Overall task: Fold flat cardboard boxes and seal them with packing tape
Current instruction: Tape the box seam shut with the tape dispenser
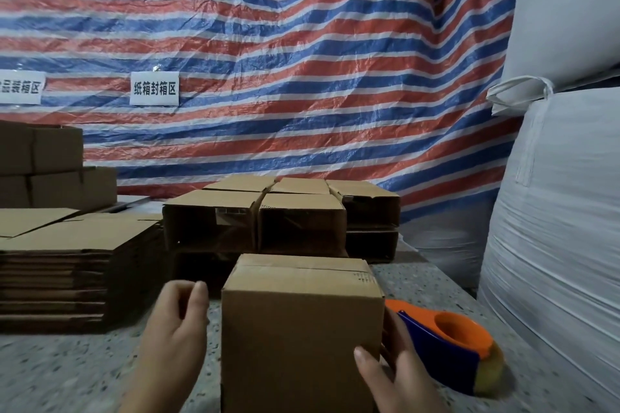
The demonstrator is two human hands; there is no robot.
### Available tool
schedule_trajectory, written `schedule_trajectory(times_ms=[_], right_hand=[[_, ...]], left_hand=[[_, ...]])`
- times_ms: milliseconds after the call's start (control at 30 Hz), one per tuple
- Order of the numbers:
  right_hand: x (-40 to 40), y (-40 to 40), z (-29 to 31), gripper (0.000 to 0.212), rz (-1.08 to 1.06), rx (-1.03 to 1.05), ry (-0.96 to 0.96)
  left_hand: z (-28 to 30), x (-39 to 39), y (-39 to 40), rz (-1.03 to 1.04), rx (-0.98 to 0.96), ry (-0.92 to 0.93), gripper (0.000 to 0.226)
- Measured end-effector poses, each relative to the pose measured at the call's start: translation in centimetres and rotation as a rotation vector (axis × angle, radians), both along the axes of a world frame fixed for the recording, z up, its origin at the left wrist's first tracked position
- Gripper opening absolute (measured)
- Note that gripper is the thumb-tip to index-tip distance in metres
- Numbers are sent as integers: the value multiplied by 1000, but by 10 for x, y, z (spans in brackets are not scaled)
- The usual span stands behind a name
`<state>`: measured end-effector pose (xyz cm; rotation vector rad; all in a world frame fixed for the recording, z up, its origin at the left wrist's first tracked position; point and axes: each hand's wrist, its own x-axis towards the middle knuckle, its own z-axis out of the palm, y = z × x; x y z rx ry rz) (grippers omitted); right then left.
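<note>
A folded brown cardboard box [302,329] stands upright on the speckled table right in front of me, with clear tape along its top seam. My right hand [394,369] grips its lower right corner, thumb on the front face. My left hand [177,322] hovers just left of the box with fingers loosely curled, holding nothing and not touching it. An orange and blue tape dispenser [453,345] lies on the table right behind my right hand.
A stack of flat cardboard blanks [77,265] sits at the left. Several assembled boxes [285,214] are stacked behind the box, more boxes [57,171] at far left. Large white sacks [557,211] crowd the right. A striped tarp [268,60] hangs behind.
</note>
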<state>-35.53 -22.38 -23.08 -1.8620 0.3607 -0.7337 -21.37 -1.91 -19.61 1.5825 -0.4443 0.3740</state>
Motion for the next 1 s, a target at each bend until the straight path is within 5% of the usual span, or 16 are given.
schedule_trajectory(times_ms=[200, 333, 500, 600, 733, 867, 1000], right_hand=[[1, -12, -7, 72, 73, -39, 97], [1, -14, -6, 62, 73, -77, 74], [-11, -21, 54, 27, -90, 37, -207], [-9, -44, 94, 38, -228, 3, -301], [0, -93, 129, 39, -283, 54, -289], [7, -143, 157, 45, -290, 148, -152], [25, -185, 158, 45, -264, 142, -16]], left_hand=[[-22, -10, -8, -231, 79, 298, 41], [-25, -14, -7, -316, 62, 292, 29], [22, -30, -31, -339, -53, 6, 20], [55, -28, -65, -417, -25, -127, 19], [85, -22, -123, -456, 54, -283, 33], [95, -1, -167, -489, 288, -360, 85], [86, 26, -205, -332, 734, -481, 114]])
